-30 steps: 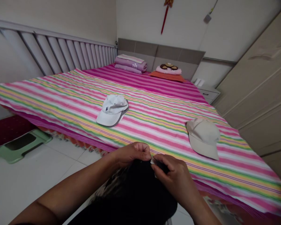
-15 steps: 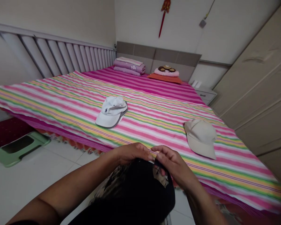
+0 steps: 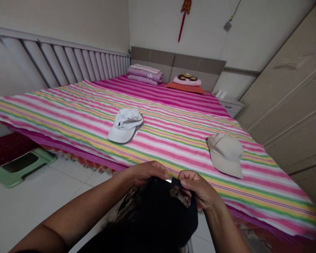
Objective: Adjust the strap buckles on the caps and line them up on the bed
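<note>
a broad, striped bed (image 3: 173, 130) stretches behind a black cap (image 3: 171, 218) held before its near edge; a beige cap (image 3: 225, 154) and a white cap (image 3: 125, 124) lie on the bed. the left hand (image 3: 150, 173) and right hand (image 3: 200, 189) pinch the black cap on either side of a shiny clasp (image 3: 169, 179).
</note>
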Demonstrator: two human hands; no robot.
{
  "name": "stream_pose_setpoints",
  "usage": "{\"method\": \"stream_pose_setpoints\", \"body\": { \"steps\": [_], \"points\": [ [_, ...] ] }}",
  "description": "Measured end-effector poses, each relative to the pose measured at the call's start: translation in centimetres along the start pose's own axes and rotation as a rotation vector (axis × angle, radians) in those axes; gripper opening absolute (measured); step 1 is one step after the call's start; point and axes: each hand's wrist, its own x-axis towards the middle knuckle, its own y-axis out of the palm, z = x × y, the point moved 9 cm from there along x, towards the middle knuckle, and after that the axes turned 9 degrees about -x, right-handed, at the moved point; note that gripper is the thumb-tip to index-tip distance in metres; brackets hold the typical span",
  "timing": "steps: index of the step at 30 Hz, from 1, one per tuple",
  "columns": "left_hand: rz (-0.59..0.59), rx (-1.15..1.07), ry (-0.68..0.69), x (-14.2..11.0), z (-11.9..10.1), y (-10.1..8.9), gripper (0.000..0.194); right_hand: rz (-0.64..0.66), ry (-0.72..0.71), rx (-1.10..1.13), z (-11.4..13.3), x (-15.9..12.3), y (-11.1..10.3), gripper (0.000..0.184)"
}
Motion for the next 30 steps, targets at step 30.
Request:
{"method": "stream_pose_setpoints", "body": {
  "steps": [30],
  "points": [
    [0.183,-0.476,0.098,0.9,-2.0,-3.1,0.020,-0.010,-0.184,0.342,-0.8,-0.2,-3.7,0.025]
  ]
}}
